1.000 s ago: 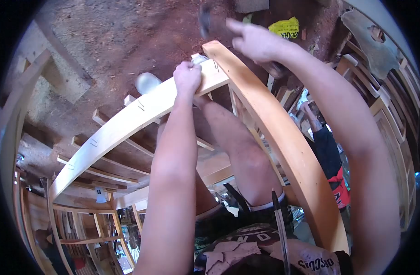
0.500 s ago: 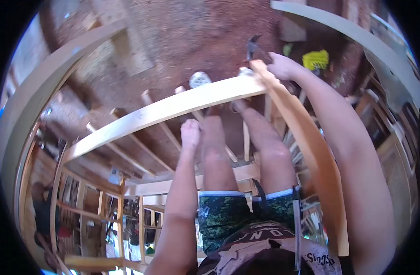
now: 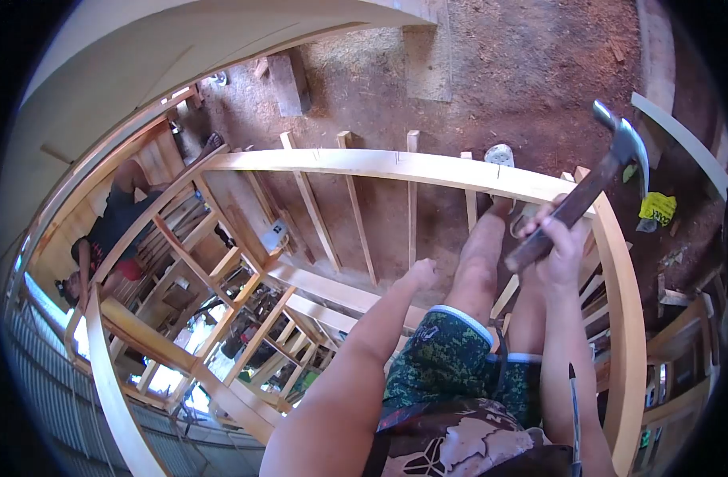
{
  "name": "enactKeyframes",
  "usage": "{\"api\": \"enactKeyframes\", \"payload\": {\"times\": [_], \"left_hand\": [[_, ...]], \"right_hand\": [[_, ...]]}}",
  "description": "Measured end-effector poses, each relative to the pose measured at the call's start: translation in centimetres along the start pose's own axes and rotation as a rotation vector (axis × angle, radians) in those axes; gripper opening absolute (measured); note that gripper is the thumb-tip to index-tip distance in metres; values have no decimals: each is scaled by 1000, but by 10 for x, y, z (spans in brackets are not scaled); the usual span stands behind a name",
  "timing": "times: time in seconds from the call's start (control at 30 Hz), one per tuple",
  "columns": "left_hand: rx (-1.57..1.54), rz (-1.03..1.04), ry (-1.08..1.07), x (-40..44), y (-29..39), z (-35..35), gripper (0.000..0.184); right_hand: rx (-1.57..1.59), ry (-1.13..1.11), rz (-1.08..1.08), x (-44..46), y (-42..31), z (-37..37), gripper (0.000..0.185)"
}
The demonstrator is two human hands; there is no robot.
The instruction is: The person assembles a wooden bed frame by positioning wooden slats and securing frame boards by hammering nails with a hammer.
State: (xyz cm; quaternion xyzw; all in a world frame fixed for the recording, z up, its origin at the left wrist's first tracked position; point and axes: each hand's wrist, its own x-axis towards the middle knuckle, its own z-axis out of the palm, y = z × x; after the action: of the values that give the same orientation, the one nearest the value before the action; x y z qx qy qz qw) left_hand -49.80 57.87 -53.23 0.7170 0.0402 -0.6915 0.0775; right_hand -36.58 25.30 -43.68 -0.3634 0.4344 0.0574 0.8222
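My right hand [image 3: 561, 250] is wrapped round the dark wooden handle of a claw hammer [image 3: 590, 187]. Its metal head is raised, above and to the right of the corner of a pale wooden frame. Below that hand a long pale board [image 3: 435, 168] runs leftward, with several thin nails [image 3: 396, 157] standing up from it. My left hand [image 3: 422, 274] hangs beneath the board, apart from it, fingers curled in; whatever they may hold is hidden. An orange-toned side board [image 3: 618, 318] meets the long board at the corner near my right forearm.
Slats [image 3: 356, 207] extend beneath the long board. Another person [image 3: 114, 230] is low down at the left, beside wooden framing. A large curved panel [image 3: 221, 40] spans the upper left. On the dirt floor at right lies a yellow packet [image 3: 658, 208].
The view has swung left, bringing the other person more fully into sight. My right hand has lifted the hammer from beside the frame's corner to above it. My left hand stays curled below the board.
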Motion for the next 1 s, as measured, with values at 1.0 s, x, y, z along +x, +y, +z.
{"api": "enactKeyframes", "payload": {"times": [1.0], "left_hand": [[-522,-93,65,-56,-94,262,30]], "right_hand": [[16,345,679,33,90,-190,28]]}}
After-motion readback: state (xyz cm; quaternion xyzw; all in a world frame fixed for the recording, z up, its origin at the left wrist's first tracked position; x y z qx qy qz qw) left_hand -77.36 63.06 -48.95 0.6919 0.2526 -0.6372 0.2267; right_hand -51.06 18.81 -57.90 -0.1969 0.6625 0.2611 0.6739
